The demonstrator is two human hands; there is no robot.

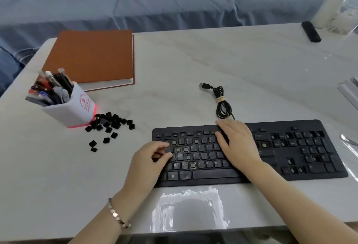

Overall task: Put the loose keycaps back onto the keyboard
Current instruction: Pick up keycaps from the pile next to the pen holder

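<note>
A black keyboard (290,154) lies on the white table, with several bare key sockets showing among its letter keys. My left hand (149,164) is at the keyboard's left end and pinches a black keycap (169,149) between thumb and fingers over the left letter rows. Flat on the middle of the keyboard rests my right hand (238,143), fingers straight and pointing to the far edge. A pile of loose black keycaps (110,122) lies on the table to the left, with a few strays (93,145) nearer me.
A white pen holder (75,108) full of pens stands beside the keycap pile. An orange-brown book (91,58) lies behind it. The keyboard's coiled cable (220,100) sits beyond the keyboard. A black remote (311,31) and a white bottle (329,3) stand far right.
</note>
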